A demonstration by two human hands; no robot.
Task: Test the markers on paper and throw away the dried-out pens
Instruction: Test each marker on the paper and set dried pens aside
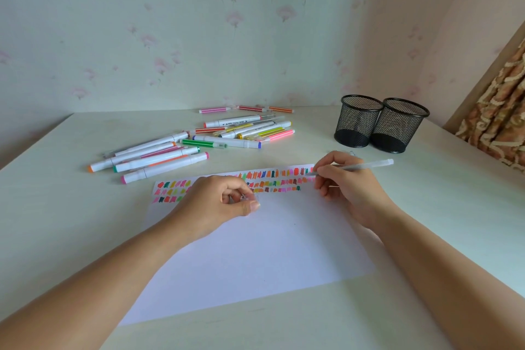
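Right grip [341, 179] pinches a frosted white pen [369, 164], tip on the paper [255, 258] at the top-right end of the colour swatches [170, 192]. Left grip [216, 202] is curled round a clear cap [247, 198], on the paper. Print on white marker [235, 123] too blurred to read.

A home room: floral wallpaper [227, 23], patterned curtain [500, 122], white desk [454, 207].

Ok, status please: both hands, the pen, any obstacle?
Right hand grips clear pen, tip at paper, end of top swatch row. Left hand pinches clear cap. Nothing blocks the stroke.
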